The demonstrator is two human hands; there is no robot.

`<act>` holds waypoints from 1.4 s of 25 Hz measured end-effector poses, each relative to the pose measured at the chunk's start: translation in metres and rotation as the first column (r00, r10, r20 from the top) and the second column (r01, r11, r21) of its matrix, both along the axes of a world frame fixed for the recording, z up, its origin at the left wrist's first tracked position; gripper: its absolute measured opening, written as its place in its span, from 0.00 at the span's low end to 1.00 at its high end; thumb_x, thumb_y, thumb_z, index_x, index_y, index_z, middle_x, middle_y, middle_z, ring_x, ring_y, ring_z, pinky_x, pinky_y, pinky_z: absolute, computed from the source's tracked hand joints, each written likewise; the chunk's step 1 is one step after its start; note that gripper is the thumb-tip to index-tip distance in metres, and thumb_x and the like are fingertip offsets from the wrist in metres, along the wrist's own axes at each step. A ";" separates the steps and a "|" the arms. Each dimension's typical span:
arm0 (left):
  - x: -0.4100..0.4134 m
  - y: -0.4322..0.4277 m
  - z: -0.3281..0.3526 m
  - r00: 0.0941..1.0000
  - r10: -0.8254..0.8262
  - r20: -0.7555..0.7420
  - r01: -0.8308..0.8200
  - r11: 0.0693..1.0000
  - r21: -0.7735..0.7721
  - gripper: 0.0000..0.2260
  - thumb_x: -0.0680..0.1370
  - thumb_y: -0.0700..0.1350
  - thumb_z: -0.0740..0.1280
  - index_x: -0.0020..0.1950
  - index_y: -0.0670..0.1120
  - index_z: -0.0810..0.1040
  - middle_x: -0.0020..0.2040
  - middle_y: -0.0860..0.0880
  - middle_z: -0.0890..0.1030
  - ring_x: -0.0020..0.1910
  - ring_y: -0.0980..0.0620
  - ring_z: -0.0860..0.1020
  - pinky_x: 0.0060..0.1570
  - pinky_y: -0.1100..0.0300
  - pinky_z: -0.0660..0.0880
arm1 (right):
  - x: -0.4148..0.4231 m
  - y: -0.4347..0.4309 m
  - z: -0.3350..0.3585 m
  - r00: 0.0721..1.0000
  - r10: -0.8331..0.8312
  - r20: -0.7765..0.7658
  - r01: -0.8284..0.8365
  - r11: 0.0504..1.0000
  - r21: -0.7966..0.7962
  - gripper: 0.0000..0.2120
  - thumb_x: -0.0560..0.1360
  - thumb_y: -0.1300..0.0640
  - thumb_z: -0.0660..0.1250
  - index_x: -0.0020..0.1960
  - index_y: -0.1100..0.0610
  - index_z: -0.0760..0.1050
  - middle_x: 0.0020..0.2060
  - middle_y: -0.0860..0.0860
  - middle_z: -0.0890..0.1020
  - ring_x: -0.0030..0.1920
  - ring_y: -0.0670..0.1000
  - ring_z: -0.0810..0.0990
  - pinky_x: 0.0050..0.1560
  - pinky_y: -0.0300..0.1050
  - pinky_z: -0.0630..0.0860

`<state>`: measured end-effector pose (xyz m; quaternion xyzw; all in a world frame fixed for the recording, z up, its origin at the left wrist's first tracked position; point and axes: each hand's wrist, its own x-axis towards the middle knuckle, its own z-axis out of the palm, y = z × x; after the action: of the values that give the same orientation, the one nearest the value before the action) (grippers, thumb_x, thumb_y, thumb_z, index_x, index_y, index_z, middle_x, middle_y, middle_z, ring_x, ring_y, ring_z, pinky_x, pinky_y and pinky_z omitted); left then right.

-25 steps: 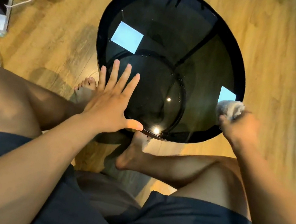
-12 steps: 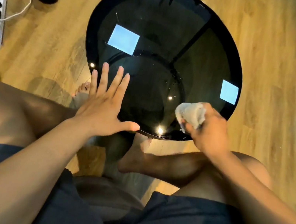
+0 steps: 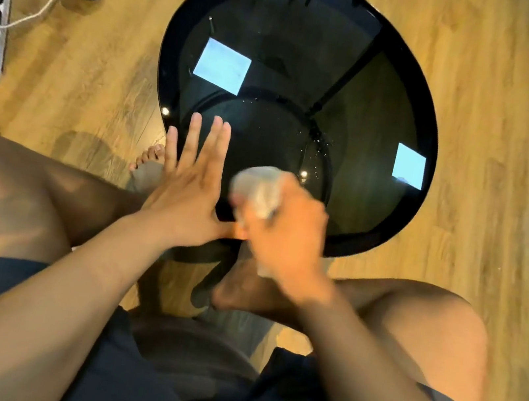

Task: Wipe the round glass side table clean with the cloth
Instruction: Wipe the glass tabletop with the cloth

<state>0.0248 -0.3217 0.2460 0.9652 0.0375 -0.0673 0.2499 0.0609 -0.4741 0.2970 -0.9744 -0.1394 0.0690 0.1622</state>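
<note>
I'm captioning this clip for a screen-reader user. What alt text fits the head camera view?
Seen from above, a seated person's right hand rubs a crumpled white cloth on the near edge of a round black glass side table, while the left hand rests flat, fingers spread, beside it. Wooden floor surrounds the table.

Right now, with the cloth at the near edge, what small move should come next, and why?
Probably sweep the cloth in the right hand away toward the specks on the glass near the table centre. The left hand lies flat by the near rim, blocking leftward strokes.
</note>
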 end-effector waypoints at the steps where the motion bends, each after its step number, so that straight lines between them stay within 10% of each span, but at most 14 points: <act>1: -0.001 0.001 0.001 1.000 0.019 -0.005 -0.019 0.999 -0.039 0.64 0.65 0.66 0.73 0.74 0.50 0.23 0.79 0.46 0.30 0.76 0.45 0.27 0.73 0.46 0.27 | -0.008 0.018 0.000 0.995 0.093 -0.043 -0.089 0.992 0.095 0.26 0.69 0.39 0.68 0.60 0.54 0.75 0.49 0.54 0.83 0.48 0.58 0.83 0.49 0.53 0.79; 4: -0.003 0.000 0.002 1.000 0.026 -0.005 -0.026 0.998 -0.050 0.67 0.61 0.69 0.75 0.75 0.49 0.25 0.79 0.45 0.31 0.77 0.46 0.28 0.75 0.45 0.31 | 0.017 -0.010 -0.002 0.963 0.246 -0.109 -0.226 0.960 0.165 0.24 0.69 0.43 0.69 0.61 0.54 0.75 0.52 0.53 0.82 0.52 0.55 0.82 0.53 0.51 0.78; 12: -0.002 -0.001 -0.001 1.000 0.026 0.005 -0.026 1.000 0.000 0.66 0.61 0.73 0.71 0.77 0.46 0.28 0.79 0.45 0.30 0.76 0.42 0.28 0.76 0.40 0.33 | 0.163 -0.156 0.012 0.921 -0.387 0.047 0.384 0.879 -0.284 0.24 0.72 0.44 0.68 0.52 0.65 0.76 0.46 0.66 0.82 0.49 0.66 0.82 0.44 0.50 0.74; 23: -0.008 0.012 0.006 0.996 0.090 0.008 -0.086 0.973 -0.215 0.67 0.61 0.68 0.76 0.76 0.50 0.26 0.74 0.55 0.22 0.74 0.54 0.24 0.74 0.52 0.28 | 0.025 0.024 -0.005 0.970 0.235 -0.067 -0.228 0.969 0.098 0.20 0.70 0.48 0.70 0.58 0.57 0.74 0.49 0.55 0.81 0.49 0.57 0.81 0.50 0.51 0.77; 30: 0.012 0.006 0.002 0.972 0.200 0.125 -0.188 0.977 -0.103 0.48 0.73 0.70 0.59 0.80 0.46 0.39 0.81 0.44 0.38 0.78 0.48 0.32 0.76 0.50 0.32 | 0.167 -0.152 0.019 0.929 -0.366 0.046 0.356 0.855 -0.377 0.19 0.75 0.50 0.66 0.50 0.68 0.77 0.38 0.62 0.77 0.45 0.65 0.81 0.41 0.49 0.71; 35: 0.056 0.037 -0.003 0.960 0.175 0.217 -0.184 0.983 0.020 0.40 0.78 0.68 0.47 0.80 0.41 0.47 0.82 0.42 0.48 0.80 0.43 0.42 0.77 0.42 0.39 | 0.108 -0.058 0.004 0.971 -0.213 0.104 0.232 0.945 -0.230 0.23 0.72 0.41 0.64 0.55 0.60 0.75 0.49 0.62 0.83 0.52 0.65 0.81 0.49 0.53 0.76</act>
<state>0.0810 -0.2851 0.2428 0.9643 0.0989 0.0610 0.2380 0.1693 -0.5322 0.3012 -0.9983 -0.0252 0.0286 0.0441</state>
